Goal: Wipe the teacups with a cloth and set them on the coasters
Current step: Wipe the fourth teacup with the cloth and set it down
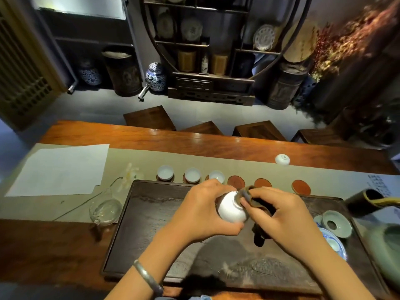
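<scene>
My left hand [199,211] grips a white teacup [230,207] tilted on its side over the dark tea tray [155,224]. My right hand [279,215] presses a dark brown cloth [259,232] against the cup's rim. Beyond the tray runs a row of coasters. Three white teacups [165,172] [192,175] [216,176] stand upright on the left ones. Three reddish coasters [236,182] [263,182] [300,187] to their right are bare. One more white teacup [282,159] lies upside down farther back on the beige runner.
A glass pitcher [106,210] holding a flower stem stands left of the tray, with white paper [62,167] behind it. At the right sit a celadon strainer [335,223], a blue-and-white dish [334,243], a green vessel [387,252] and a dark tube [363,202]. Wooden stools line the table's far edge.
</scene>
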